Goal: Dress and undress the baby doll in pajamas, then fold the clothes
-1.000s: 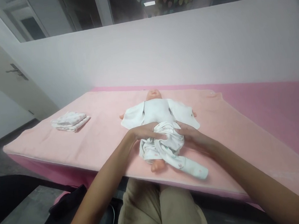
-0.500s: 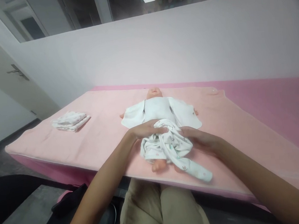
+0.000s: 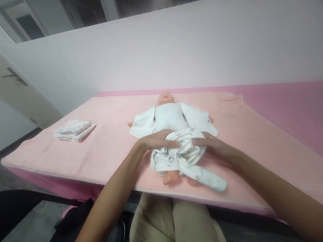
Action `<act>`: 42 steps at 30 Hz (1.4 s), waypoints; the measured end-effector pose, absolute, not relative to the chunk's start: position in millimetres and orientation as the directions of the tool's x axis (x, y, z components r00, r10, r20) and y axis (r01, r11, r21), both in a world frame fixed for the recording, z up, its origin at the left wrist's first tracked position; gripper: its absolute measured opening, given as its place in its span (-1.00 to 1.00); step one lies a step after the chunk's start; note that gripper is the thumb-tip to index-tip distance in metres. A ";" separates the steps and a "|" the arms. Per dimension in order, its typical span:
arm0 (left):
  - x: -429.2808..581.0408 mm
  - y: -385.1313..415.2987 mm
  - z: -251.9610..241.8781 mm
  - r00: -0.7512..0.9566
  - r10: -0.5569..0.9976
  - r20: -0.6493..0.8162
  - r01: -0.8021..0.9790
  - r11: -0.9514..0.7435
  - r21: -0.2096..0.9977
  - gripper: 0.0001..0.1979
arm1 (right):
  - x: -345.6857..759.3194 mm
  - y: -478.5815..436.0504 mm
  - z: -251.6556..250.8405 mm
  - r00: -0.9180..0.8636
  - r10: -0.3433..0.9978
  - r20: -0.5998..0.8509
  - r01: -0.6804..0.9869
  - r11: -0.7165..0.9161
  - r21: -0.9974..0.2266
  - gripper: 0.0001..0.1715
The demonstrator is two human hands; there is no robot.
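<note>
My left hand [image 3: 161, 140] and right hand [image 3: 210, 142] were half curled, each gripping the bunched garment [image 3: 186, 146] under a thumb, over the doll's [image 3: 169, 115] lower half near the surface's [image 3: 118, 140] front edge. Keeping both sides even and the loose tube [image 3: 207, 178] untwisted seemed wise. I could read no brand, label or writing.

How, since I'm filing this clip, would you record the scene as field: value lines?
Left hand: grips bunched printed baby trousers
Right hand: grips the same trousers
Baby doll: face up, arms spread
White top: over the doll's torso and arms
Doll's foot: shows below a trouser cuff
Folded white cloths: piled at picture left
Peach cover: beneath doll and pile
</note>
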State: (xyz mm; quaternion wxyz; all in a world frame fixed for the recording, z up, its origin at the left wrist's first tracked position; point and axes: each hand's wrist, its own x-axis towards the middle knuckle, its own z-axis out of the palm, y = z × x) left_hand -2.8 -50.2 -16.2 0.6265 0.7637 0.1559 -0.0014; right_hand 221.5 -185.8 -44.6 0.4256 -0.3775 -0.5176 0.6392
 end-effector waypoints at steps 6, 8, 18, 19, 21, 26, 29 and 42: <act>-7.0 -41.4 -19.6 0.960 0.164 -0.225 0.254 -0.190 0.948 -0.41 | 224.5 -188.7 -42.4 -0.362 0.924 -0.123 -0.079 -0.162 -0.984 -0.40; -5.9 -46.8 -18.5 0.957 0.232 -0.176 0.213 -0.147 0.966 -0.39 | 230.2 -189.6 -43.6 -0.410 0.895 -0.174 0.032 -0.176 -0.984 -0.33; -3.8 -48.0 -11.8 0.948 0.154 -0.280 0.316 -0.328 0.890 -0.39 | 220.0 -190.7 -39.2 -0.335 0.940 -0.062 -0.257 -0.155 -0.954 -0.30; -4.4 -46.8 -13.1 0.947 0.144 -0.288 0.320 -0.316 0.893 -0.40 | 218.2 -191.8 -36.5 -0.345 0.935 -0.076 -0.289 -0.183 -0.940 -0.30; -5.4 -45.3 -17.0 0.956 0.158 -0.248 0.281 -0.246 0.928 -0.41 | 218.6 -193.3 -33.3 -0.387 0.917 -0.099 -0.294 -0.224 -0.929 -0.31; -5.9 -46.2 -24.0 0.971 0.230 -0.061 0.088 -0.108 0.990 -0.37 | 234.2 -189.8 -40.5 -0.489 0.861 -0.143 -0.089 -0.212 -0.973 -0.23; -5.8 -47.3 -21.5 0.968 0.212 -0.134 0.158 -0.103 0.982 -0.37 | 235.3 -186.7 -45.5 -0.486 0.869 -0.094 -0.114 -0.169 -0.979 -0.15; -6.2 -44.8 -20.8 0.970 0.099 -0.221 0.234 -0.150 0.961 -0.49 | 248.7 -184.7 -50.8 -0.694 0.698 -0.176 0.101 -0.147 -0.984 0.01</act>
